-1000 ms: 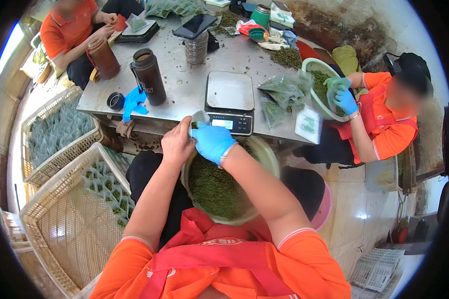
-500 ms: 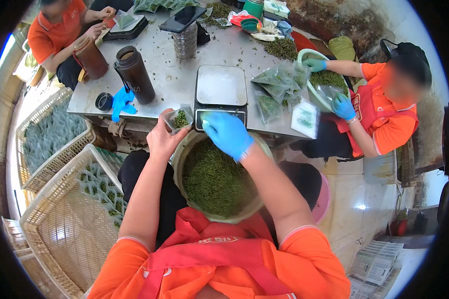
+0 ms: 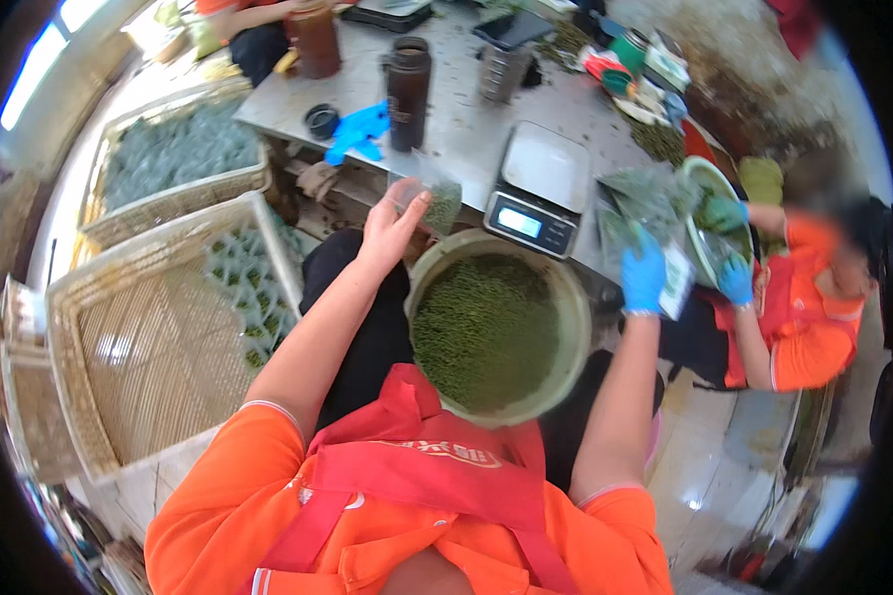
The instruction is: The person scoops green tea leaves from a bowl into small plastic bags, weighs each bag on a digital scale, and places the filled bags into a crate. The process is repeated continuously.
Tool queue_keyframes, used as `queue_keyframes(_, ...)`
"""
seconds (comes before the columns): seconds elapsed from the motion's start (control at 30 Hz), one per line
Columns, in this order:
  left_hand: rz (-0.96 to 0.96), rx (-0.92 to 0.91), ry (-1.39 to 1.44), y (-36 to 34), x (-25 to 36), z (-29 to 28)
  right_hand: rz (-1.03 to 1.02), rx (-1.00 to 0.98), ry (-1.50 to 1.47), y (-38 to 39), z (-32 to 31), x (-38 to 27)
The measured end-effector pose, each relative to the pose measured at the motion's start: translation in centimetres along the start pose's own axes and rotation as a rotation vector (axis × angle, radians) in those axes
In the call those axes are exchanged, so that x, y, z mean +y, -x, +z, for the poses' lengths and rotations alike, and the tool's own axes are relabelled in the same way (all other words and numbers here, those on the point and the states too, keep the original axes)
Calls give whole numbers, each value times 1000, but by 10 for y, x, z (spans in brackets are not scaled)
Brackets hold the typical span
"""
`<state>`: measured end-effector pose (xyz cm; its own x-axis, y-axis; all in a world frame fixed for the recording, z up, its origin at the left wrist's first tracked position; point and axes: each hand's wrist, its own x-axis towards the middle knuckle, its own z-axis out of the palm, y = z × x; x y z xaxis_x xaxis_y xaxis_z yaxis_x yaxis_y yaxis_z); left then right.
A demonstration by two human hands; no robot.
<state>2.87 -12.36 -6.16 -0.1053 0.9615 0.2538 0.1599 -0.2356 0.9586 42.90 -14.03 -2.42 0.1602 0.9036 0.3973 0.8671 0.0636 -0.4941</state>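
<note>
Left hand (image 3: 395,226) grips a filled bag (image 3: 446,207), tub's (image 3: 574,325) 10:30ish; right hand (image 3: 645,274) (gloved in blue) at 2 o'clock, can't tell its grip.

I am receiving a bright feed, with white light flaring from an opening (image 3: 32,79) at ten o'clock. Glare is spotting the floor (image 3: 691,456) at four and the crate (image 3: 134,392) at nine; shadow is gathering under the table (image 3: 461,139) toward ten. At half past one, the scale's display (image 3: 519,222) is glowing. The clear bag (image 3: 445,204) in the left hand (image 3: 389,226) is looking soft-edged, and straight lines are bowing toward the black rim.
</note>
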Motion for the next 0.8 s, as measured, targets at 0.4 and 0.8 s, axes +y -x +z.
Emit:
queue_keyframes(0.4, -280, 360, -951, 151, 82, -244, -76, -43, 79, -28, -5, 47)
queue_keyframes(0.8, -1067, 88, -1324, 254, -5, -286, -118, 472, 42, -70, -11, -89)
